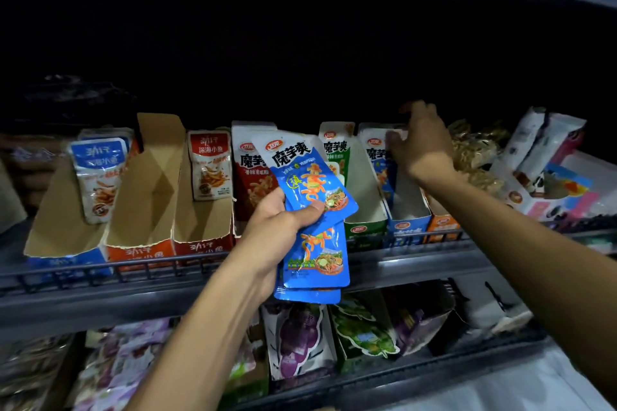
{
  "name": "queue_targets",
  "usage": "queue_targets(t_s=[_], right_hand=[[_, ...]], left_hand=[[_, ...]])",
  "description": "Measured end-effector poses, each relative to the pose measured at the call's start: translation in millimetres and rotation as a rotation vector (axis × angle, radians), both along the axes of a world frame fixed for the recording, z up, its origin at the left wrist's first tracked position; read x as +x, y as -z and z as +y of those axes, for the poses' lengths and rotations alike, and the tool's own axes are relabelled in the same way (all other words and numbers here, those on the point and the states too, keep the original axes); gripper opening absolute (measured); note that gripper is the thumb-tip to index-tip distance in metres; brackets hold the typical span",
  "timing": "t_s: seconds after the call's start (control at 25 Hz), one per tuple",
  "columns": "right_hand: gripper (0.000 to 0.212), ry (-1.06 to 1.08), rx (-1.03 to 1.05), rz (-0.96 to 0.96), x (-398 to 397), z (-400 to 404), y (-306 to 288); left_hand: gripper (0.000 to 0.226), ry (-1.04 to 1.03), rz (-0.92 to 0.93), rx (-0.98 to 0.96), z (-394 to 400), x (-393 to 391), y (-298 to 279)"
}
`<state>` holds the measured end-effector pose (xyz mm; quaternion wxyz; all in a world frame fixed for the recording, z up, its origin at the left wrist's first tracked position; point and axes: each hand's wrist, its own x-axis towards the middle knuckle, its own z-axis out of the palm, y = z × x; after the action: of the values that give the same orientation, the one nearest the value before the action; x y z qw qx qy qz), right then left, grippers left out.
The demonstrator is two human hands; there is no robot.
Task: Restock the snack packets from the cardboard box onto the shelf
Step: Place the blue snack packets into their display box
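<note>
My left hand (283, 227) grips a fanned stack of blue snack packets (314, 210) in front of the upper shelf, thumb pressed across the top one. My right hand (422, 143) reaches over the rail into the blue display box (409, 225). Thumb and fingers pinch the white top edge of a packet (397, 136) standing at the box's back. That hand is blurred and hides most of the packet. The box floor in front of it is bare.
The upper shelf has a wire front rail (167, 265). Along it stand open display boxes: blue (66, 257), orange (140, 252), red (203, 245), a red konjac box (248, 173), green (364, 227). Bagged snacks (477, 150) lie to the right. The lower shelf (300, 344) holds purple and green pouches.
</note>
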<state>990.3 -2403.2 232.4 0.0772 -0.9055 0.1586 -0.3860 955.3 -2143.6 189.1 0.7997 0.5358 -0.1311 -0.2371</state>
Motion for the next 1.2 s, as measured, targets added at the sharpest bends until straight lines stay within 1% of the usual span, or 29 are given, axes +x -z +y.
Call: queue_targets(t_s=[0.04,0.08,0.12,0.16,0.2,0.24,0.28,0.32,0.36,0.48,0.52,0.56,0.6,0.64,0.68,0.76,0.84,1.0,1.04,1.08,1.12,1.16,1.2], right_hand=[[0.032,-0.127,0.075,-0.055,-3.3,11.3,-3.6],[0.029,-0.272,0.216,-0.043,-8.7,27.3,-8.6],[0.030,-0.406,0.409,0.033,-12.8,44.1,-13.7],[0.031,-0.491,0.599,0.147,-17.1,59.0,-18.3],[0.031,-0.533,0.740,0.261,-19.8,68.6,-21.5],[0.029,-0.558,0.812,0.332,-21.7,73.3,-23.6],[0.025,-0.584,0.839,0.336,-22.9,74.2,-25.7],[0.020,-0.598,0.846,0.280,-25.4,73.1,-28.8],[0.018,-0.595,0.878,0.181,-26.7,69.2,-33.5],[0.019,-0.557,1.100,-0.198,-32.1,39.3,-54.4],[0.019,-0.518,1.100,-0.296,-32.9,23.6,-60.6],[0.019,-0.449,1.015,-0.328,-34.7,6.4,-66.3],[0.020,-0.391,0.906,-0.309,-35.5,-8.8,-69.2],[0.020,-0.346,0.816,-0.257,-36.5,-19.3,-69.0],[0.020,-0.313,0.770,-0.193,-35.5,-25.7,-65.8],[0.022,-0.291,0.732,-0.081,-30.6,-31.5,-51.4],[0.029,-0.275,0.693,-0.015,-24.0,-24.1,-38.4],[0.031,-0.291,0.705,-0.040,-8.6,-11.6,-30.4],[0.030,-0.295,0.639,-0.023,-6.8,-11.2,-29.3],[0.028,-0.285,0.502,0.035,-4.9,-13.8,-26.0],[0.025,-0.235,0.302,0.131,-5.1,-15.8,-21.0],[0.022,-0.161,0.107,0.202,-4.1,-18.4,-14.2],[0.021,-0.080,-0.050,0.221,-2.9,-19.3,-8.6]], left_hand=[[0.020,0.023,-0.018,-0.001,-0.1,0.1,-0.2],[0.022,0.054,-0.037,0.003,-0.7,-0.3,-0.1],[0.024,0.090,-0.055,0.012,-1.9,-1.1,-0.1],[0.026,0.129,-0.073,0.024,-3.2,-2.7,0.4],[0.027,0.167,-0.088,0.031,-5.0,-5.6,0.9],[0.028,0.197,-0.094,0.031,-6.4,-8.8,1.3],[0.030,0.214,-0.090,0.018,-6.8,-11.5,1.0],[0.031,0.215,-0.075,-0.003,-5.5,-13.4,0.2],[0.032,0.202,-0.055,-0.027,-3.6,-14.5,-1.8],[0.026,0.078,0.020,-0.060,2.2,-11.8,-6.8],[0.025,0.023,0.039,-0.057,3.0,-10.0,-6.9],[0.023,-0.025,0.048,-0.052,3.4,-8.1,-6.5],[0.021,-0.060,0.054,-0.049,3.4,-6.6,-6.2],[0.019,-0.085,0.059,-0.046,3.5,-5.4,-5.9],[0.018,-0.100,0.061,-0.043,3.1,-4.7,-5.8],[0.017,-0.114,0.062,-0.034,2.6,-4.1,-5.6],[0.016,-0.110,0.057,-0.026,2.3,-4.6,-5.0],[0.015,-0.116,0.047,-0.006,1.2,-1.4,-3.0],[0.015,-0.123,0.043,-0.004,1.2,0.5,-2.5],[0.016,-0.130,0.042,-0.003,1.3,1.6,-2.3],[0.016,-0.133,0.041,-0.004,1.1,2.4,-2.0],[0.017,-0.135,0.041,-0.007,0.3,2.4,-1.8],[0.017,-0.135,0.039,-0.010,-0.4,2.1,-1.4]])
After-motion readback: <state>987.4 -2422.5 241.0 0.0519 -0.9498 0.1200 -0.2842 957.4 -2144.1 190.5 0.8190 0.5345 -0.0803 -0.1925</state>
